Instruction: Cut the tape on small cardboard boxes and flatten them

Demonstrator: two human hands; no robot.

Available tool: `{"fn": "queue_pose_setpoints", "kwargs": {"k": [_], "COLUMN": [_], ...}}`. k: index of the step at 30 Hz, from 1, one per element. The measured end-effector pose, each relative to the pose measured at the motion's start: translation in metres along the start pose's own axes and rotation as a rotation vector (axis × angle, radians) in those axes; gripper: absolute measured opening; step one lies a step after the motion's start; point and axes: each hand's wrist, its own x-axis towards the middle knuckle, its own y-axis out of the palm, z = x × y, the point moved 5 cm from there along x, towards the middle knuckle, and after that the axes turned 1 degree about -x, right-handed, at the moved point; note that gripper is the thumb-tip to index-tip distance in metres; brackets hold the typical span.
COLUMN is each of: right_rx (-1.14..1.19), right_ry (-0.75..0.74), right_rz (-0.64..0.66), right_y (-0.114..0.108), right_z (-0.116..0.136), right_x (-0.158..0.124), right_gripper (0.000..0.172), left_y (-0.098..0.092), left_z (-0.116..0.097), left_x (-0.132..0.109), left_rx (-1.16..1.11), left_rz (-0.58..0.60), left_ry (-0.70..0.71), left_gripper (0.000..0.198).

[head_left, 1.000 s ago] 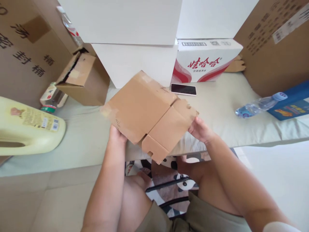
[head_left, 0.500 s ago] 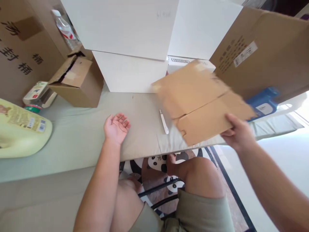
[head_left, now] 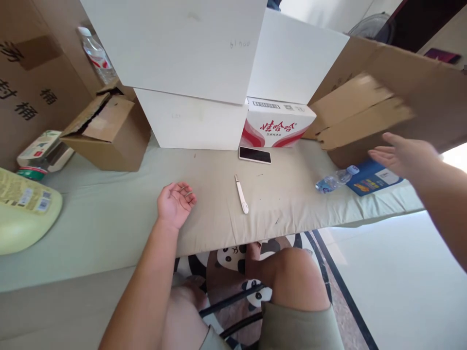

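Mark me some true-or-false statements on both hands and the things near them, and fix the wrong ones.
1. The left hand is turned palm up. True.
2. The right hand is clenched around the cardboard sheet. False: the right hand is open, with the cardboard sheet beyond its fingers.
3. The smartphone lies in front of the white box with red lettering. True.
4. The clear bottle beside the blue box stands upright. False: that clear bottle lies on its side.
5. The slim white tool lies nearer the left hand than the right hand. True.
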Motion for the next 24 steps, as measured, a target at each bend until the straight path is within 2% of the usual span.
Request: {"fn": "queue_pose_setpoints", "kwargs": {"k": [1,2,3,5,9,13,18,21,24], "right_rx": [0.004,0.011,-0.001,-0.03,-0.127,-0.307,-0.451,-0.637,-0.805], "right_ry": [0.043,0.112,0.166,0.189,0.221,0.156,0.008,-0.239,-0.515], "right_rz": [-0.19,-0.261,-0.242,-0.156,0.103,0.377,0.674,0.805,0.861], "right_y": [0.007,0.022,0.043,0.088,0.175,0.271,0.403,0.473,0.53], "right_z": [0.001,0.0,-0.001,-0.004,-0.018,-0.022,-0.006,0.02,0.047], "right_x": [0.0,-0.005,-0.014,-0.038,-0.082,-0.106,-0.139,-0.163,-0.186], "right_gripper": [0.027,0.021,0.015,0.003,0.013,0.011,0.019,0.032,0.04], "left_y": [0.0,-0.001,-0.001,-0.002,0.0,0.002,-0.007,-0.018,-0.026], "left_z": [-0.001,-0.003,-0.004,-0.008,-0.013,-0.016,-0.031,-0.042,-0.049], "left_x": [0.0,0.0,0.0,0.0,-0.002,-0.011,-0.021,-0.023,-0.023], "left_rx": [0.0,-0.003,-0.009,-0.023,-0.062,-0.097,-0.23,-0.241,-0.211], "left_rz": [0.0,0.004,0.01,0.019,0.047,0.046,0.098,0.151,0.205], "left_ry": [0.0,0.003,0.008,0.016,0.028,0.029,0.094,0.132,0.145], "left_gripper": [0.025,0.024,0.023,0.021,0.021,0.026,0.036,0.043,0.043]}}
